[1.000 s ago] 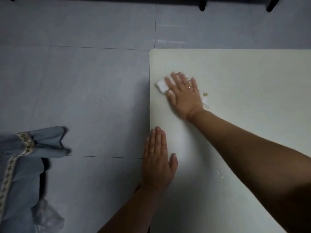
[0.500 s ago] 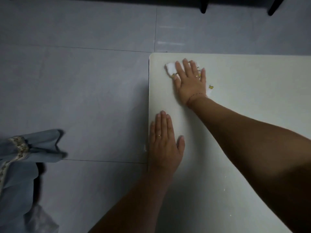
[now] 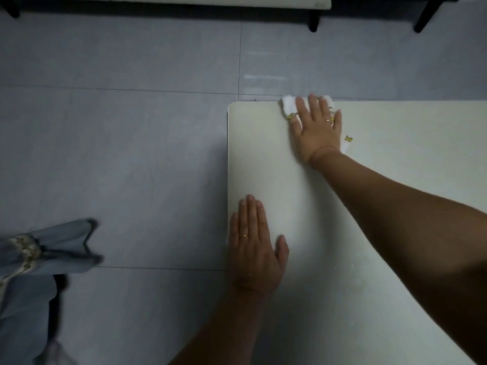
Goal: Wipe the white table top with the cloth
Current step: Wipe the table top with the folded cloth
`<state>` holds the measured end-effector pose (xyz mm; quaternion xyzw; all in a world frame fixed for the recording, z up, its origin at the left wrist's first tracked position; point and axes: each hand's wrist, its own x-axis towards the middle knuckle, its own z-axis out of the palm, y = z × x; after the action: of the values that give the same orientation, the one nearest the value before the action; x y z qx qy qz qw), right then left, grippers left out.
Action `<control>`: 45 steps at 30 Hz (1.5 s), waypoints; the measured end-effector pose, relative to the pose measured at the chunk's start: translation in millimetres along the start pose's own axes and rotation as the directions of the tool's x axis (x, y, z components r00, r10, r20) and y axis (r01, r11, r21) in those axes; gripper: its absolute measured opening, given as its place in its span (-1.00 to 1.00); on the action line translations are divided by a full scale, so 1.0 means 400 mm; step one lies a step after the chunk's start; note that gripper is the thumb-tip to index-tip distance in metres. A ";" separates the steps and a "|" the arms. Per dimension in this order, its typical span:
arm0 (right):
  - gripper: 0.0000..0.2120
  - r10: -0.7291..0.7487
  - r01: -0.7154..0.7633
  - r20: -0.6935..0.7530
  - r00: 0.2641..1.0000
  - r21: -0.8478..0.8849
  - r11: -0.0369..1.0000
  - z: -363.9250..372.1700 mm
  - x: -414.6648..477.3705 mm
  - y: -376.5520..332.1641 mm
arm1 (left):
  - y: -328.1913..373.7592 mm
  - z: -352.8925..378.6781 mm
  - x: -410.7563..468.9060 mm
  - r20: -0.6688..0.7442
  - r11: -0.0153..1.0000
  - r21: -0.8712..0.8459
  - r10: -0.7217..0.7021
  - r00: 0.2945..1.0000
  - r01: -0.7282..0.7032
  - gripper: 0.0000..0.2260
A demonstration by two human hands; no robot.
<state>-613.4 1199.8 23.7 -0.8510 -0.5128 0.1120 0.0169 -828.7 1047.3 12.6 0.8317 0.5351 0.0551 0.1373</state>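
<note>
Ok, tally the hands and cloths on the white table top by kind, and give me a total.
Hands: 2, the left hand flat near the table's left edge, the right hand pressing the cloth
Cloths: 1, the cloth at the far edge of the table top
Total: 3

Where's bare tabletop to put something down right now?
Bare table: the left strip between the left hand and the right hand, and the wide stretch right of the right arm, up to the far edge. Crowded: the far edge near the corner, where the right hand presses the cloth.
</note>
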 end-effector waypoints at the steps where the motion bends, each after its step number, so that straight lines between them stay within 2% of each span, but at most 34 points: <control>1: -0.50 0.069 -0.069 -0.001 0.998 0.014 0.998 0.005 0.001 -0.015 | 0.001 0.000 0.000 0.000 1.000 0.005 -0.001 1.000 0.001 -0.33; 3: -0.48 0.116 -0.116 0.021 0.993 0.016 0.993 0.018 -0.015 -0.081 | 0.002 -0.001 0.000 0.007 1.000 0.009 -0.007 1.000 0.007 -0.34; 6: -0.48 -0.110 0.111 0.026 0.994 -0.027 0.993 0.035 -0.064 -0.151 | 0.000 -0.004 -0.001 0.015 1.000 0.012 -0.011 1.000 0.011 -0.34; 8: -0.49 -0.233 0.234 0.032 0.972 -0.037 0.971 0.028 -0.073 -0.117 | 0.000 -0.005 -0.002 0.006 1.000 0.018 -0.011 1.000 0.011 -0.34; 9: -0.50 -0.249 0.250 0.024 0.968 -0.041 0.967 0.023 -0.069 -0.083 | 0.000 -0.005 -0.002 -0.004 1.000 0.016 -0.008 1.000 0.008 -0.34; 11: -0.51 -0.168 0.168 -0.006 0.986 -0.042 0.985 0.013 -0.058 -0.003 | 0.001 -0.005 -0.003 -0.018 1.000 0.011 0.003 1.000 -0.003 -0.35; 13: -0.51 0.020 -0.020 -0.017 1.000 -0.001 1.000 0.005 -0.054 0.051 | 0.000 -0.004 -0.003 -0.033 1.000 0.012 0.012 0.999 -0.012 -0.36; 15: -0.49 0.163 -0.163 -0.013 0.987 0.029 0.986 0.006 -0.068 0.041 | -0.001 -0.003 -0.004 -0.039 1.000 0.013 0.018 0.999 -0.018 -0.36; 16: -0.49 0.183 -0.183 -0.013 0.983 0.032 0.983 0.012 -0.083 0.015 | -0.001 -0.003 -0.004 -0.039 1.000 0.012 0.020 0.999 -0.020 -0.37; 17: -0.48 0.156 -0.156 -0.011 0.988 0.027 0.987 0.021 -0.103 -0.015 | 0.000 -0.003 -0.005 -0.040 1.000 0.011 0.020 0.999 -0.020 -0.37; 19: -0.47 -0.030 0.030 -0.012 0.999 -0.007 1.000 0.043 -0.150 -0.060 | 0.000 -0.003 -0.007 -0.045 1.000 0.007 0.013 0.999 -0.012 -0.37; 21: -0.44 -0.232 0.232 0.021 0.973 -0.050 0.971 0.044 -0.183 -0.046 | -0.001 -0.003 -0.007 -0.048 1.000 0.002 0.005 0.999 -0.005 -0.38; 22: -0.40 -0.277 0.278 0.026 0.960 -0.057 0.959 0.039 -0.183 -0.018 | 0.000 -0.003 -0.008 -0.051 1.000 0.001 0.003 0.999 -0.003 -0.38; 24: -0.40 -0.229 0.229 0.010 0.973 -0.054 0.972 0.031 -0.170 0.045 | 0.000 -0.003 -0.007 -0.056 1.000 0.002 0.006 0.998 -0.006 -0.38; 26: -0.48 -0.052 0.052 -0.005 0.999 -0.026 0.998 0.029 -0.163 0.079 | 0.000 -0.002 -0.007 -0.053 1.000 0.010 0.008 0.999 -0.008 -0.38; 28: -0.49 0.083 -0.083 -0.007 0.997 0.015 0.996 0.032 -0.182 0.052 | 0.001 -0.002 -0.007 -0.049 1.000 0.022 0.012 0.999 -0.011 -0.38; 29: -0.48 0.095 -0.095 -0.002 0.996 0.016 0.995 0.039 -0.204 0.023 | 0.002 -0.001 -0.007 -0.049 1.000 0.030 0.012 0.999 -0.011 -0.38; 30: -0.47 0.048 -0.048 -0.002 0.999 -0.002 0.999 0.050 -0.232 -0.006 | 0.002 -0.002 -0.008 -0.047 0.999 0.037 0.013 0.999 -0.012 -0.38; 33: -0.43 -0.266 0.267 0.029 0.964 -0.048 0.963 0.070 -0.313 -0.028 | 0.003 -0.005 -0.010 -0.033 0.998 0.058 0.012 0.999 -0.010 -0.38; 35: -0.42 -0.340 0.344 0.057 0.939 -0.061 0.937 0.060 -0.316 0.027 | 0.005 -0.011 -0.015 -0.016 0.998 0.061 -0.019 1.000 0.020 -0.38; 37: -0.41 -0.277 0.278 0.032 0.960 -0.087 0.957 0.052 -0.310 0.093 | 0.012 -0.015 -0.044 -0.024 0.997 0.043 -0.057 0.998 0.058 -0.39; 39: -0.47 -0.113 0.113 0.009 0.994 -0.072 0.991 0.045 -0.311 0.133 | 0.031 -0.008 -0.112 -0.033 0.999 0.004 -0.052 0.998 0.052 -0.41; 42: -0.48 0.117 -0.117 -0.012 0.993 0.028 0.993 0.053 -0.351 0.091 | 0.065 0.014 -0.232 -0.017 0.999 -0.038 -0.001 1.000 0.001 -0.42; 43: -0.46 0.126 -0.125 -0.015 0.992 0.043 0.991 0.061 -0.374 0.063 | 0.071 0.022 -0.256 0.002 0.999 -0.037 0.002 1.000 -0.002 -0.42; 45: -0.43 -0.018 0.019 -0.024 1.000 0.016 1.000 0.085 -0.429 0.022 | 0.073 0.028 -0.271 0.022 1.000 -0.020 -0.016 1.000 0.016 -0.41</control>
<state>-689.8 1042.1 19.2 -0.8474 -0.5194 0.1058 0.0311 -846.1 936.0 16.2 0.8265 0.5396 0.0503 0.1521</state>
